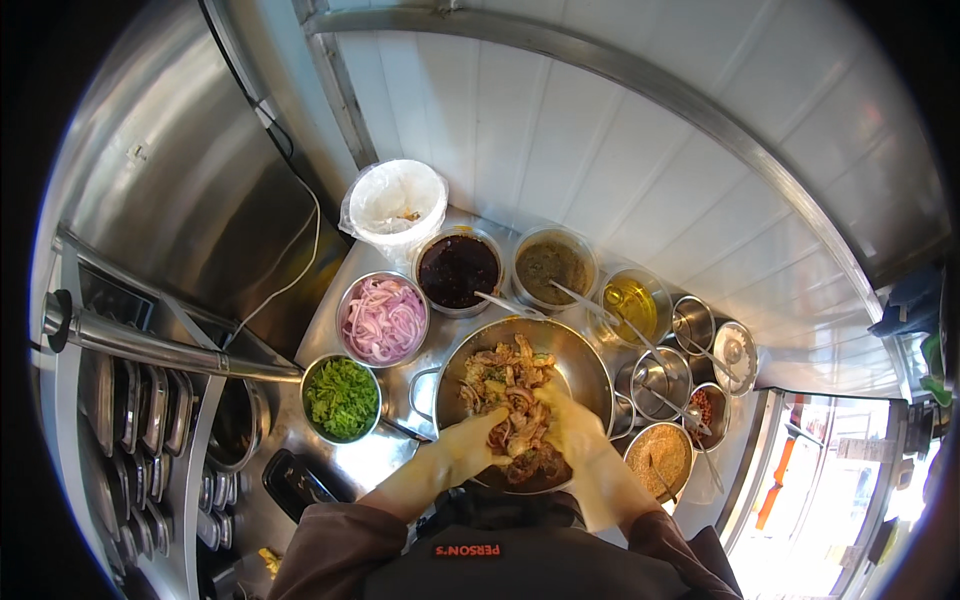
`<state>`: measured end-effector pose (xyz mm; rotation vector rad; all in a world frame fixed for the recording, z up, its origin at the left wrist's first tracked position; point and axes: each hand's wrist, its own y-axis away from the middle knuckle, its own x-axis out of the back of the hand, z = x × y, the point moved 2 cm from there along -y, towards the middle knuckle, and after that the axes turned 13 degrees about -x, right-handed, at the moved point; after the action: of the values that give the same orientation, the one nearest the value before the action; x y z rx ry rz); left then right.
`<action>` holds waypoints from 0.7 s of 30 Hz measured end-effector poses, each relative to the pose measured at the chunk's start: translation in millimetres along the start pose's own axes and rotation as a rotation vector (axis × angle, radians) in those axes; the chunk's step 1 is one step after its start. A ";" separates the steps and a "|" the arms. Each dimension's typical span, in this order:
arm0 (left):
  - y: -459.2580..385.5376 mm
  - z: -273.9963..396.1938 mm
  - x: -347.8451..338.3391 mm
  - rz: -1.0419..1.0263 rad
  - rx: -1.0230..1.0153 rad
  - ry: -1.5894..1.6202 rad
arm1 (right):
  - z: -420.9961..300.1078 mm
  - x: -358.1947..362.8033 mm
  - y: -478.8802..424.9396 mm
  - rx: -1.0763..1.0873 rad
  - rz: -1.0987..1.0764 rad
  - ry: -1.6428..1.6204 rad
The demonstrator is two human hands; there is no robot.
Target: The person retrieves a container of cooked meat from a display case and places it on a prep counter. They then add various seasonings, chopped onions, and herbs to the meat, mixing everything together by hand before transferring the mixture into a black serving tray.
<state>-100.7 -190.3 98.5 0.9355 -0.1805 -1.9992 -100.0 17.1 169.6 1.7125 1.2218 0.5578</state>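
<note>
A wide metal pan (589, 367) with two loop handles stands right before me, holding cooked-looking meat strips (526, 442) mixed with sliced onion and bits of green. Both my hands wear thin, see-through yellowish gloves and are down in the pan. My left hand (474, 444) grips part of the mixture from the left, its thumb on top. On the other side, my right hand (574, 427) is blurred and presses into the same heap; its fingers are partly hidden by the food.
Bowls of sliced red onion (383, 320) and chopped green herbs (342, 397) stand left. Behind are a lined white bucket (397, 196), dark sauce (459, 271), greenish-brown sauce (553, 268) and yellow oil (628, 300). Orange-brown crumbs (658, 459) and several spooned metal pots are right. A black tray (296, 484) lies lower left.
</note>
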 end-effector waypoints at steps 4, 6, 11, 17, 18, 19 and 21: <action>53.2 37.1 -9.2 0.167 0.240 0.218 | 13.8 39.1 19.5 -0.367 0.033 -0.150; 22.8 -3.7 -8.8 0.198 0.313 0.171 | 48.7 38.8 -28.0 -0.511 -0.064 -0.420; 41.2 65.3 -39.6 -0.029 -0.101 -1.407 | 2.2 -2.8 4.2 -0.374 -0.093 -0.232; -11.6 72.5 -1.5 0.637 -0.300 -0.621 | -44.4 14.8 -45.6 -0.011 0.128 0.319; -29.0 68.6 5.1 0.567 -0.388 -0.870 | -51.6 -5.7 -45.1 0.130 0.123 0.512; -40.9 65.2 11.1 0.495 -0.302 -0.694 | -56.3 -20.5 -45.8 0.121 0.092 0.658; -56.6 66.1 17.5 0.353 -0.143 -0.338 | -67.5 -45.9 -44.6 0.110 0.028 0.964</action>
<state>-188.5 -185.0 109.6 0.4345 -0.3591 -1.7976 -192.5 7.3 168.8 1.5680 1.8992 1.4547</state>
